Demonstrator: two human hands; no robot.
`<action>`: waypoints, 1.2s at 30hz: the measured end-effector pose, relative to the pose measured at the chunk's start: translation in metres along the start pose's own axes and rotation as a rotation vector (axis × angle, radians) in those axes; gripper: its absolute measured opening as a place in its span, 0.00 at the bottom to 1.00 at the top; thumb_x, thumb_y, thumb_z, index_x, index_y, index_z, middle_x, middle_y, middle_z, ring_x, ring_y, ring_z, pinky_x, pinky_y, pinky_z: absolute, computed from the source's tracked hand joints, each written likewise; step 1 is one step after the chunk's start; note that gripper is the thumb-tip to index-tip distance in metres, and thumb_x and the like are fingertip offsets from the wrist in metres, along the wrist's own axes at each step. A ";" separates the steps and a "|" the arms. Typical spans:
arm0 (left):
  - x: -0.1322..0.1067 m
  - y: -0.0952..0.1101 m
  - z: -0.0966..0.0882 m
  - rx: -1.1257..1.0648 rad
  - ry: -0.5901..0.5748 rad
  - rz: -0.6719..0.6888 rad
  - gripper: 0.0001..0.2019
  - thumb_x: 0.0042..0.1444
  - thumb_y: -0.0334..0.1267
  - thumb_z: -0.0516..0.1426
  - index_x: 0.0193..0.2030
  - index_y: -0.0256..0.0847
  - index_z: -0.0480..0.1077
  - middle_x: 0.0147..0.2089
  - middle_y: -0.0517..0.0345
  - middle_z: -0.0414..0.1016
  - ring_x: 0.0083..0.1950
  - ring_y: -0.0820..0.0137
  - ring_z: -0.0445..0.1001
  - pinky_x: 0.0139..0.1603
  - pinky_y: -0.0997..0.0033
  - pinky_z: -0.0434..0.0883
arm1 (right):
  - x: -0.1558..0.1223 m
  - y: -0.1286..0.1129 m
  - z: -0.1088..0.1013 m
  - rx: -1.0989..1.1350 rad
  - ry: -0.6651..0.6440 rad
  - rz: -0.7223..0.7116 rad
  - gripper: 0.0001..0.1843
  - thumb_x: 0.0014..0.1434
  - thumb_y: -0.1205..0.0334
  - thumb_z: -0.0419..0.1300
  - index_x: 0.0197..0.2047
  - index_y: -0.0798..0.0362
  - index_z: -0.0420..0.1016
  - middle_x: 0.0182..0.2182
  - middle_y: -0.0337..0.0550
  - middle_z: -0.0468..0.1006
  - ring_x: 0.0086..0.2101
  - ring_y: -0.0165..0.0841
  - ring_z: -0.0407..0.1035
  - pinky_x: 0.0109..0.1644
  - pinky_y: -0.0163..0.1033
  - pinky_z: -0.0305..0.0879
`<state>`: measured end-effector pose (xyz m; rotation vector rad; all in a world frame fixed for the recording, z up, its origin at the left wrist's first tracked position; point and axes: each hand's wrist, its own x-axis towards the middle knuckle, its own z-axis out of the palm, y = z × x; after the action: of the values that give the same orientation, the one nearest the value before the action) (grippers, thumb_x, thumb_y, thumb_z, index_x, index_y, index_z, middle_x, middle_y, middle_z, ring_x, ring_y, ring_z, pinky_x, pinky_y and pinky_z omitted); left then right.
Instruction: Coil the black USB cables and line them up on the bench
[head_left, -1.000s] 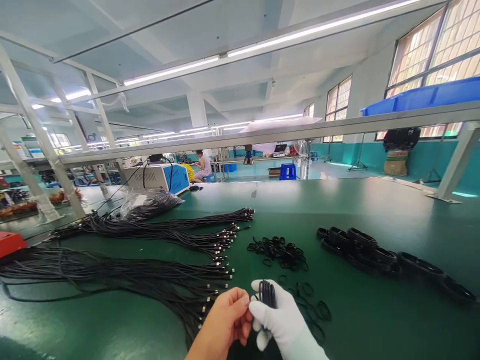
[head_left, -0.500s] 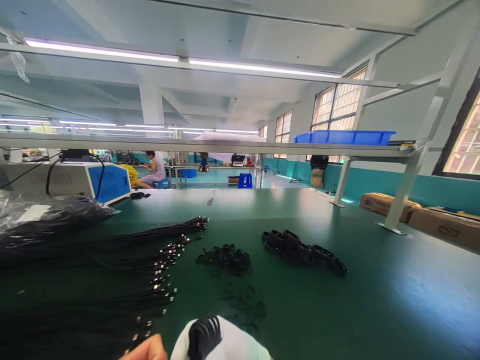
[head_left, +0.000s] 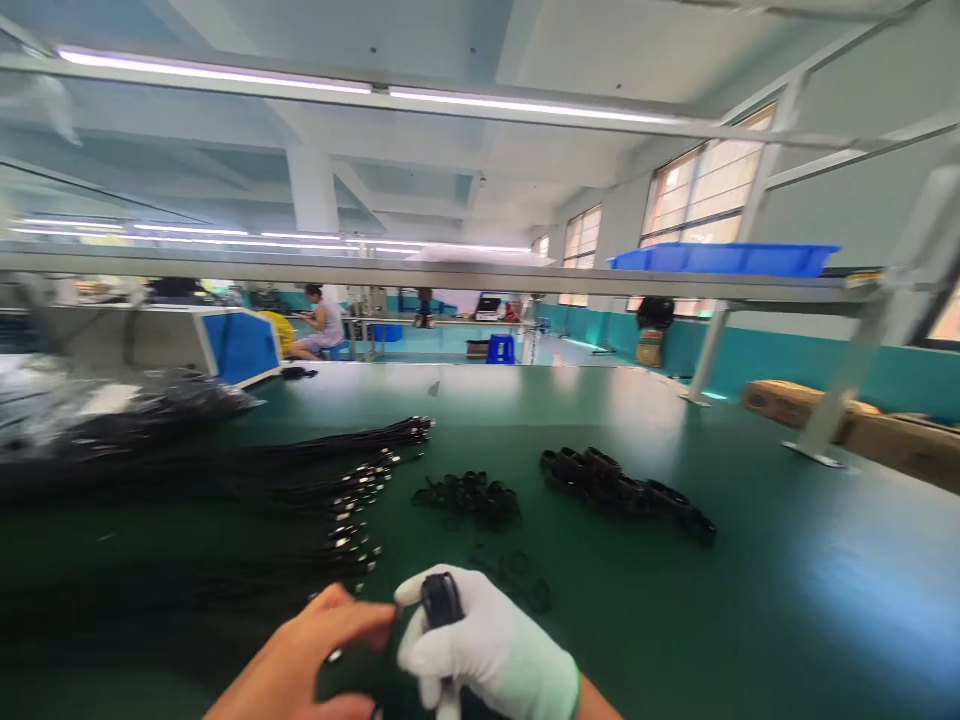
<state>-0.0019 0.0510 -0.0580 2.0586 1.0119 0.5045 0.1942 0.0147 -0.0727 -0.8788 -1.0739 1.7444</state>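
Right hand (head_left: 487, 640) clamping black cable coil (head_left: 442, 600) toward near edge of tabletop (head_left: 622, 620); left hand (head_left: 304, 650) hovering, fingers apart (bundling step, seemingly); next move probably calling for steady grip.

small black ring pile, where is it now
In the head view, the small black ring pile lies centrally on the green table, beyond the gloved right hand, between cable ends at left and larger coils at right.

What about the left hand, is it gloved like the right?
No, the left hand is bare, while the right hand wears a white glove and grips a black coil.
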 end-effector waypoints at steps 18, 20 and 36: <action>0.018 0.034 0.010 0.209 -0.336 -0.157 0.19 0.33 0.37 0.65 0.37 0.43 0.74 0.35 0.60 0.74 0.35 0.64 0.70 0.32 0.73 0.65 | 0.001 0.039 0.002 -0.550 0.193 -0.090 0.48 0.37 0.71 0.62 0.63 0.51 0.56 0.35 0.40 0.76 0.31 0.34 0.72 0.31 0.35 0.68; 0.018 0.028 0.003 0.048 -0.447 -0.190 0.10 0.39 0.35 0.60 0.32 0.41 0.75 0.30 0.63 0.75 0.30 0.69 0.70 0.28 0.76 0.64 | 0.000 0.031 0.007 -0.590 0.173 -0.058 0.36 0.38 0.72 0.60 0.54 0.50 0.67 0.29 0.36 0.75 0.23 0.29 0.68 0.23 0.32 0.63; 0.009 0.029 0.013 -0.900 -0.139 -0.340 0.11 0.41 0.42 0.62 0.28 0.35 0.72 0.23 0.57 0.74 0.21 0.75 0.70 0.24 0.76 0.69 | -0.012 0.012 0.000 0.247 -0.385 -0.096 0.30 0.40 0.55 0.71 0.42 0.50 0.59 0.24 0.39 0.77 0.16 0.25 0.65 0.17 0.27 0.62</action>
<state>0.0254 0.0412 -0.0434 1.0842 0.8130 0.5028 0.1951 0.0004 -0.0826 -0.3396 -1.0902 1.9603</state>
